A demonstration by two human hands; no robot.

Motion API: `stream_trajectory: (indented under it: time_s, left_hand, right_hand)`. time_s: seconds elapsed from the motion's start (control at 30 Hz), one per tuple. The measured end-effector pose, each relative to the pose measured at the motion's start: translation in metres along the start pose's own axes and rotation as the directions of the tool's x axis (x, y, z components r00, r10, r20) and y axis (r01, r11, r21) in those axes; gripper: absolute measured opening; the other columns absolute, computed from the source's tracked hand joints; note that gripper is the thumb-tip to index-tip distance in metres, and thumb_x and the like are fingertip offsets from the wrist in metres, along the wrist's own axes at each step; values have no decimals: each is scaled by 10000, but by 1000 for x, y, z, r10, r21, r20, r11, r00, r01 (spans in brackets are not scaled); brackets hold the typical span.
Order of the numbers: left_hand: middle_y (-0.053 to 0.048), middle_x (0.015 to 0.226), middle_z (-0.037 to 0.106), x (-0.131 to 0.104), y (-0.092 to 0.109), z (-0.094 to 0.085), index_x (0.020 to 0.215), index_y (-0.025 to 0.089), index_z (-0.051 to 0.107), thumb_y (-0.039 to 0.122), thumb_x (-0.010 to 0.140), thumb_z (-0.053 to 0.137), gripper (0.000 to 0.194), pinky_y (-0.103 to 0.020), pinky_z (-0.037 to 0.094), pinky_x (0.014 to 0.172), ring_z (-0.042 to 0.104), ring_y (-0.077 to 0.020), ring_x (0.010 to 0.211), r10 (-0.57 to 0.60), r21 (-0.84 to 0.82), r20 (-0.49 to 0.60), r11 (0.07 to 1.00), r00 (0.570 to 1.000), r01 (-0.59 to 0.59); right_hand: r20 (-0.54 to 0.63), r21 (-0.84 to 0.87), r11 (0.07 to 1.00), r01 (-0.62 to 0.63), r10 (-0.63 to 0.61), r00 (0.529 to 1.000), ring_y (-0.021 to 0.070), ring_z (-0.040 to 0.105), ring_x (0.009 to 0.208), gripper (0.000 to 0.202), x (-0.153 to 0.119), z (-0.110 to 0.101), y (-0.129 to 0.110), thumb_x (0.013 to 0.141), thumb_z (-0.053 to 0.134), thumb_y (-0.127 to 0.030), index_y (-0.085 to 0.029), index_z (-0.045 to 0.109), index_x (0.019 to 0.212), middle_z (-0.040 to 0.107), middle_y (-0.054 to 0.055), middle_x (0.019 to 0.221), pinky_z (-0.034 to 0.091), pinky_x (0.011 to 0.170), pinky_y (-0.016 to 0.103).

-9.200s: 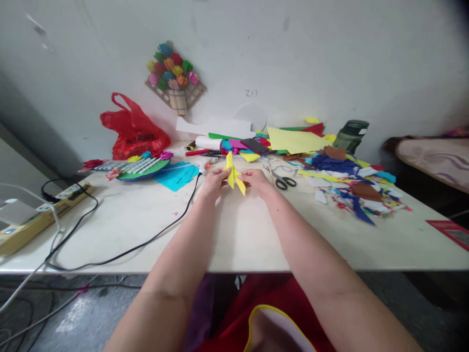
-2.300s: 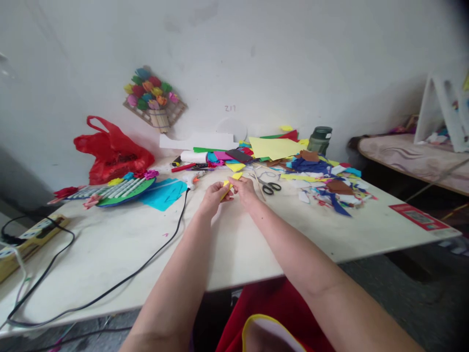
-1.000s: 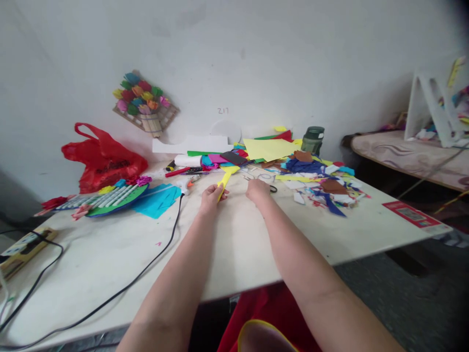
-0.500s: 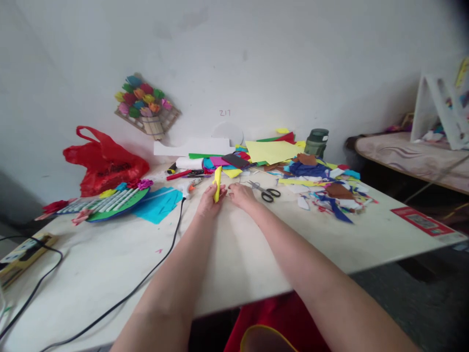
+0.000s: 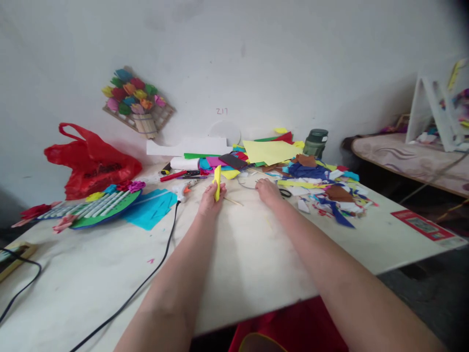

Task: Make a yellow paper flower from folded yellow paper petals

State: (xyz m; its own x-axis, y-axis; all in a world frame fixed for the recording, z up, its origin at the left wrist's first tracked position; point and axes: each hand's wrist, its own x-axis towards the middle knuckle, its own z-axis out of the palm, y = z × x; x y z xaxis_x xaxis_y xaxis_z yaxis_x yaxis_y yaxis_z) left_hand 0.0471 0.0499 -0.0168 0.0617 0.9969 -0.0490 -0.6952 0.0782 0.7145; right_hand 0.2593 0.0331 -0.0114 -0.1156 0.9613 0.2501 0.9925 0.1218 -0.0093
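Note:
A folded piece of yellow paper (image 5: 217, 183) stands upright in my left hand (image 5: 210, 199), its fingers closed round the lower part. From beside that hand a thin wooden stick (image 5: 233, 201) points right; I cannot tell whether it is held or lies on the table. My right hand (image 5: 268, 192) is down over the scissors (image 5: 285, 193), fingers bent and closed on them. Only part of a black handle shows past the hand; the blades are mostly covered.
Paper scraps (image 5: 340, 195) are heaped at the right, with a green bottle (image 5: 315, 143) behind. A glue gun (image 5: 180, 191) trails a black cord (image 5: 161, 266). At the left are blue paper (image 5: 150, 210), a green round craft piece (image 5: 124, 203) and a red bag (image 5: 95, 164).
My right hand has moved right, away from my left hand, and onto the scissors, which have shifted slightly right. The stick now shows. My left hand still holds the yellow paper.

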Motion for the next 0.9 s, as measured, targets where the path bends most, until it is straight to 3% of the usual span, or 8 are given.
stream_trajectory:
  time_s: [0.13, 0.3, 0.33, 0.4, 0.47, 0.53, 0.7, 0.9]
  left_hand:
    - [-13, 687, 654, -4, 0, -1, 755, 149, 531, 227, 779, 639, 135, -298, 503, 848, 606, -74, 596, 22, -3, 40, 1000, 999, -22]
    - [-38, 740, 671, -13, 4, 0, 797, 136, 557, 211, 814, 598, 87, -293, 535, 806, 600, -70, 562, -46, 42, 75, 998, 996, 43]
    - [-60, 803, 685, -14, 5, 0, 828, 135, 565, 203, 833, 572, 69, -272, 545, 765, 606, -70, 564, -84, 58, 78, 995, 993, 79]
    - [-107, 946, 689, -16, 7, 0, 891, 136, 575, 206, 858, 537, 87, -232, 553, 692, 624, -72, 585, -162, 82, 121, 985, 979, 153]
    - [-130, 1014, 677, -17, 8, 0, 928, 136, 580, 213, 861, 538, 111, -217, 558, 659, 639, -80, 609, -226, 108, 167, 972, 960, 210]
    - [-122, 970, 683, -18, 8, -1, 932, 131, 590, 205, 850, 557, 115, -216, 564, 658, 659, -102, 648, -258, 131, 181, 963, 949, 237]
    - [-113, 905, 692, -23, 12, -5, 954, 121, 632, 167, 828, 577, 145, -221, 566, 714, 688, -166, 788, -275, 152, 214, 957, 937, 246]
    - [-119, 828, 680, -31, 16, -9, 895, 103, 631, 159, 819, 585, 105, -234, 569, 713, 686, -170, 762, -323, 210, 226, 937, 919, 278]
  right_hand:
    - [5, 28, 998, -49, 49, 999, 237, 488, 1099, 358, 3, -1, 7, 829, 356, -14, -114, 648, 1010, 604, 161, 1112, 395, 864, 323]
    - [-28, 332, 926, -180, 200, 979, 182, 568, 944, 218, 9, 3, -14, 867, 409, -139, -171, 594, 978, 648, 78, 990, 433, 796, 294]
    - [-68, 508, 845, -170, 236, 969, 158, 577, 875, 187, 11, 2, -21, 867, 414, -156, -177, 581, 948, 650, 48, 919, 445, 755, 272]
    - [-38, 831, 539, -135, 298, 954, 112, 550, 637, 101, 13, 0, -35, 842, 441, -184, -187, 541, 855, 614, -14, 762, 454, 599, 231]
    - [45, 973, 204, -111, 303, 952, 74, 454, 455, 61, 16, -5, -51, 825, 453, -206, -188, 499, 791, 552, -58, 641, 423, 471, 206]
    - [78, 997, -37, -71, 265, 961, 63, 469, 431, 38, 17, -10, -66, 804, 475, -179, -184, 474, 766, 542, -69, 593, 410, 432, 180]
    - [156, 975, -196, -109, 246, 956, 75, 536, 420, 51, 20, -19, -87, 806, 501, -147, -174, 485, 765, 587, -48, 582, 385, 371, 160]
    - [246, 878, -474, -68, 325, 913, 90, 574, 484, 96, 26, -22, -83, 798, 505, -104, -169, 480, 732, 576, -36, 560, 496, 470, 207]
